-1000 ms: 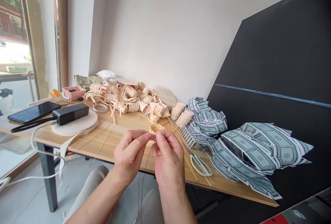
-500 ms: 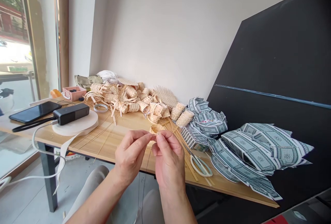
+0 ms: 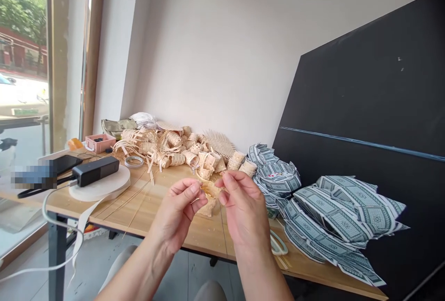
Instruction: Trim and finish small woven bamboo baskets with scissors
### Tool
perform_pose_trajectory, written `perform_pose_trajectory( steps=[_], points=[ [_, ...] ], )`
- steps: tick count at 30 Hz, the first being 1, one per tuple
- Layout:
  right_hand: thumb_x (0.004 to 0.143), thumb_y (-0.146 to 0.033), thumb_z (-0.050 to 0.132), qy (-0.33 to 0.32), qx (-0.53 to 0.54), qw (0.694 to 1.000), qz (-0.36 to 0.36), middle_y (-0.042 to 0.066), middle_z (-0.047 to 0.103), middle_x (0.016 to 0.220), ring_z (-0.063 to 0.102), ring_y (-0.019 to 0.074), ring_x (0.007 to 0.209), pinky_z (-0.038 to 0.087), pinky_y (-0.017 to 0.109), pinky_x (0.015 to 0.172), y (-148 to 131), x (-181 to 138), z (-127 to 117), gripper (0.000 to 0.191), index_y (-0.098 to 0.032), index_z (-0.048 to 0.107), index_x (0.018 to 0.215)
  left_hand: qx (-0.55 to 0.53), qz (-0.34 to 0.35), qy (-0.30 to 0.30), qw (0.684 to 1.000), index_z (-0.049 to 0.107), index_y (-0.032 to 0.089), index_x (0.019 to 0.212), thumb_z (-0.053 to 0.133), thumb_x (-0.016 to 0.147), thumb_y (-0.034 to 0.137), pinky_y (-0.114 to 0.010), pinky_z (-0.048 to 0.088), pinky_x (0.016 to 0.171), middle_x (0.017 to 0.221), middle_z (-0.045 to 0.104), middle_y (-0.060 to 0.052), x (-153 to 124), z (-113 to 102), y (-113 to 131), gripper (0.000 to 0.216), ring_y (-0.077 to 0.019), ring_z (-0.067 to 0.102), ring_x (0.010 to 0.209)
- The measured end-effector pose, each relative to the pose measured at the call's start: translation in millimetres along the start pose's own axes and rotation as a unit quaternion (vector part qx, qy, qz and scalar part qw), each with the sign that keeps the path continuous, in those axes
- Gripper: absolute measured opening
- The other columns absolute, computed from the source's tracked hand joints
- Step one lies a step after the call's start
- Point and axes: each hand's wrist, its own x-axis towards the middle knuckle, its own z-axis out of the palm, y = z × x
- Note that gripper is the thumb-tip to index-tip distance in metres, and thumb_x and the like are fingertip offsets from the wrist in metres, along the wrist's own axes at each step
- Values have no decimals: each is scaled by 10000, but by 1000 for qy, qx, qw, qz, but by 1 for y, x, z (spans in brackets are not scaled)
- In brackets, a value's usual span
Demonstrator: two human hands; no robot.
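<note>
At left on the wooden table (image 3: pixel 149 199), black power bank (image 3: pixel 95 172) resting on a white strip coil (image 3: pixel 100 193), well apart from both hands. Farther right and behind, tape ring (image 3: pixel 134 162) lying flat, then heaped pale woven pieces (image 3: pixel 175 140) near the wall (image 3: pixel 222 60). At centre-left, left hand (image 3: pixel 179 213) raised, thumb and forefinger drawn together; whether on anything fine, too small to tell. At centre, beyond both hands and in the gap between, small woven basket (image 3: pixel 209 207) on the tabletop, mouth apparently upward, edges overlapped by fingers on either side; long axis unclear, nearer hand likewise. Just right of that gap, dark thread (image 3: pixel 224 231), long axis close to vertical, running down from beside the right fingertips past the near table edge; judged by this relation, right hand nearer to the thread, left hand apart from its visible length. At centre-right, right hand (image 3: pixel 247 208) with thumb and forefinger pinched, apparently grasping the thread's upper part. Farther right, pale scissor handles (image 3: pixel 284 245) partly hidden behind the wrist; outermost, folded-paper pieces (image 3: pixel 368 199) with printed pattern, in front of the black panel (image 3: pixel 365 106).
</note>
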Motion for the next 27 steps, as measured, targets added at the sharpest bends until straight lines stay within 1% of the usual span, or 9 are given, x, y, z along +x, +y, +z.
perform_pose_trajectory(
  steps=[4,7,10,16,19,22,25,27],
  points=[
    [595,-316,757,-37,-53,997,-36,0,616,630,423,76,504,314,191,444,-7,6,3,177,-177,668,658,-15,-22,-12,1000,676,148,673,831,531,255,-146,523,595,586,599,26,-5,9,-1,235,-44,567,554],
    [653,-297,709,-72,-113,988,-73,-3,638,659,463,91,543,367,210,505,-11,6,4,115,-192,673,680,6,-15,-16,1000,683,141,680,818,556,253,-150,517,600,591,594,16,-8,14,-3,215,-52,563,569],
    [696,-250,654,-92,-163,976,-111,-27,615,626,502,106,585,398,219,559,-15,3,3,53,-201,660,677,33,-14,-17,999,684,135,687,808,570,254,-157,508,611,614,589,13,-9,18,-6,208,-55,554,583],
    [735,-188,587,-83,-252,950,-166,-39,563,578,486,97,543,386,202,515,-25,-6,-4,88,-182,623,655,97,-25,-47,994,685,149,694,802,572,293,-165,481,636,660,601,14,-8,21,-12,222,-65,536,616],
    [739,-163,569,-76,-270,945,-170,-43,545,571,478,91,530,376,193,494,-27,-10,-7,100,-180,607,649,155,-18,-64,986,686,157,667,802,561,329,-155,456,629,627,601,13,-5,20,-12,233,-72,516,622],
    [733,-145,559,-64,-279,942,-173,-43,547,574,483,90,528,378,192,495,-26,-10,-10,107,-178,600,640,209,-3,-68,976,681,159,623,808,533,370,-145,436,623,596,601,10,-1,19,-11,262,-79,507,627],
    [729,-164,572,-37,-261,947,-181,-36,562,588,487,93,543,388,202,518,-31,-9,-10,94,-177,606,642,239,4,-53,970,686,168,615,821,478,399,-150,440,628,593,615,5,0,19,-11,301,-94,519,642],
    [726,-191,597,-16,-202,962,-182,-36,569,606,490,92,559,398,203,532,-43,-13,-9,67,-187,613,661,253,10,-30,967,688,173,607,832,434,404,-146,448,625,595,624,4,-2,20,-9,323,-98,527,644]
  ],
)
